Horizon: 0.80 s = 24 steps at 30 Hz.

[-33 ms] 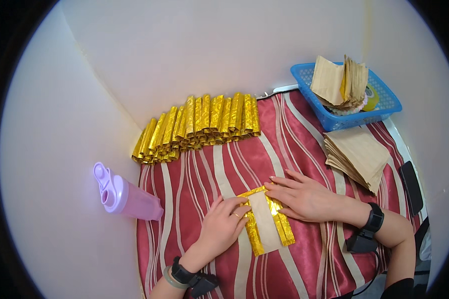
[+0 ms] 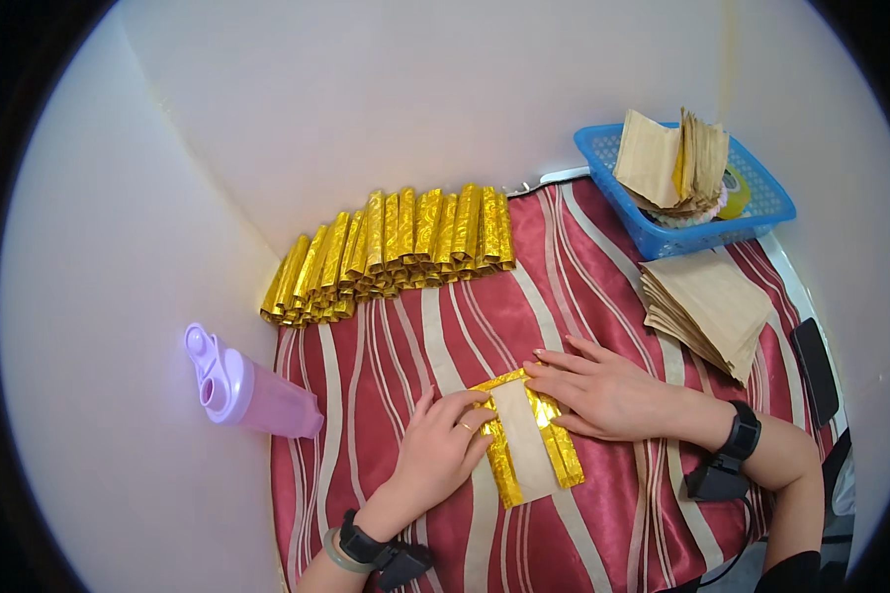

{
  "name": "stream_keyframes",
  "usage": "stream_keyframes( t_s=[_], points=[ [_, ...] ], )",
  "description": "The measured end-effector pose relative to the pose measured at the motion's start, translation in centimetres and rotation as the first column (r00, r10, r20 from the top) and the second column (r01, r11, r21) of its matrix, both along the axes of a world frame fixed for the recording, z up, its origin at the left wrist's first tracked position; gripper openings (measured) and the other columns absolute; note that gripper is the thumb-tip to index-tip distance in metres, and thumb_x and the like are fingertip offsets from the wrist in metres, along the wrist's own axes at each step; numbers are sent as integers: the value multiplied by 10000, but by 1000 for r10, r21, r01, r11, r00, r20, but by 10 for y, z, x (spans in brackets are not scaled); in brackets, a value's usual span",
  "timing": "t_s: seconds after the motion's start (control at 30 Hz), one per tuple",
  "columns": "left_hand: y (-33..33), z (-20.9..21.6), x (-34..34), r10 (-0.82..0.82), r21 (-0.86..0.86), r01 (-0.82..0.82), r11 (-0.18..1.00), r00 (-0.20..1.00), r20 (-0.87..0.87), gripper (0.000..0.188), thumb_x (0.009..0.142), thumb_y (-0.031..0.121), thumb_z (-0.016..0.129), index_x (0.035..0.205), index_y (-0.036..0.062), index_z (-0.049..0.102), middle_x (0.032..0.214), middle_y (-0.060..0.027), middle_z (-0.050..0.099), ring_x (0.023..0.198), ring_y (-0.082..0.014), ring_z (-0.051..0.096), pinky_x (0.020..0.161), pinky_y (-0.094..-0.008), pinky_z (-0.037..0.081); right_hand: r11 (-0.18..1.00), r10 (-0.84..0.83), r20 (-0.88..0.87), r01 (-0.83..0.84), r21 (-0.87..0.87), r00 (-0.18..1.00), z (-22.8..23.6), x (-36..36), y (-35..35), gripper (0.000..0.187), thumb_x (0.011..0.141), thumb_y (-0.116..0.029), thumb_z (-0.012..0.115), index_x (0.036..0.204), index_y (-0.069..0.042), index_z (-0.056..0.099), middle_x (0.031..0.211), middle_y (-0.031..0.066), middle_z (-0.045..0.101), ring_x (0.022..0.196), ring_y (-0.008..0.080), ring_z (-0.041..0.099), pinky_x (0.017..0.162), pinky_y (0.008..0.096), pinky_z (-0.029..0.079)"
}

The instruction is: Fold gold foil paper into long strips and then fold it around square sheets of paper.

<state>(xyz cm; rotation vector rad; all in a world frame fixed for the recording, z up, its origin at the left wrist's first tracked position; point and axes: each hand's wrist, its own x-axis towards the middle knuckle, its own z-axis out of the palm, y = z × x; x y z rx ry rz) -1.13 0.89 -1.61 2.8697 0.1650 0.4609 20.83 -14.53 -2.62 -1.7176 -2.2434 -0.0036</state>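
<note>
A sheet of tan paper with gold foil side bands [image 2: 522, 440] lies on the cloth in front of me, its long left and right edges folded inward. At its upper left, the bent fingers and thumb of my left hand [image 2: 443, 440] close on the gold edge. My right hand [image 2: 613, 392] rests over the upper right band with its fingers stretched out and apart. The sheet's top right part is hidden beneath those fingers. Beyond my hands, many rolled gold paper tubes [image 2: 396, 237] are piled in a row against the wall.
A red striped cloth [image 2: 386, 346] covers the table. Left stands a tilted purple bottle [image 2: 267, 395]. To the right are a stack of tan paper sheets [image 2: 717, 306], a blue basket [image 2: 692, 237] holding more paper, and a black phone [image 2: 814, 371]. White walls enclose the table.
</note>
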Motion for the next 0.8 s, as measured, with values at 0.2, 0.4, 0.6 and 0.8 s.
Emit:
stream_keyframes(
  t_s=[0.2,0.4,0.6,0.8],
  points=[
    [-2,9,-11,-109,-344,24,938,967,-229,327,749,258,787,963,112,587,1278,-98,440,1344,-363,340,1076,-571,191,996,48,-129,-58,-75,990,11,0,-6,765,820,-494,652,1320,37,422,1432,250,389,1369,372,332,1132,517,224],
    [-4,20,-9,-248,-421,118,900,931,-268,229,745,226,791,871,155,613,1296,-77,419,1417,-405,153,1040,-658,128,993,66,-167,-82,-90,984,15,-1,-9,826,758,-543,701,1272,50,440,1420,295,374,1368,407,316,1133,525,220],
    [-2,12,-11,-304,-458,151,876,911,-281,203,717,237,805,817,193,634,1328,-58,406,1425,-430,83,1047,-676,80,986,112,-228,-137,-97,967,11,-2,-9,668,730,-488,752,1116,-6,496,1402,298,393,1363,438,303,1116,525,243],
    [-10,18,-9,-259,-435,105,894,915,-311,324,643,321,855,806,186,609,1321,-61,405,1421,-449,66,1024,-732,48,972,125,-257,-170,-161,958,22,-3,-12,711,669,-487,794,1108,-11,498,1404,325,368,1368,457,278,1115,537,230]
  ],
)
